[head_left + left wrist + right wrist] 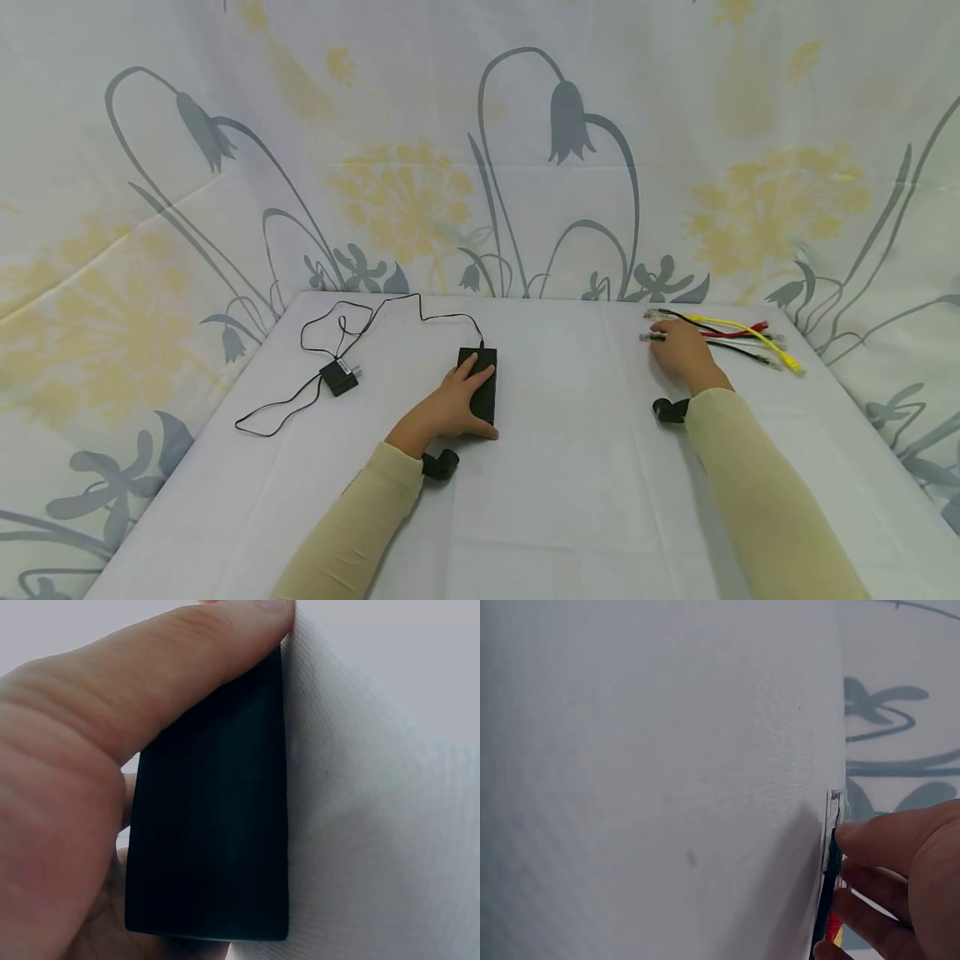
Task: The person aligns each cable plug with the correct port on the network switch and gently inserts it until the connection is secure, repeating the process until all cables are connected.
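Observation:
My left hand (450, 404) grips a flat black box (485, 400) on the table, fingers spread over its top and thumb around its near end. In the left wrist view the thumb crosses one corner of the box (214, 825). A thin black cord enters the box's far end. At the back right, my right hand (682, 354) is over a small bunch of network cables. In the right wrist view its thumb and fingers pinch a black network cable (823, 907) just at its clear plug (834, 806). Part of the bunch is hidden by this hand.
A black power adapter (339, 377) lies at left, its thin cord looped around it and running to the box. Yellow (750, 328) and red (759, 327) network cables lie with other black ones near the back right edge. A flower-patterned cloth (405, 200) hangs behind the white table (562, 467).

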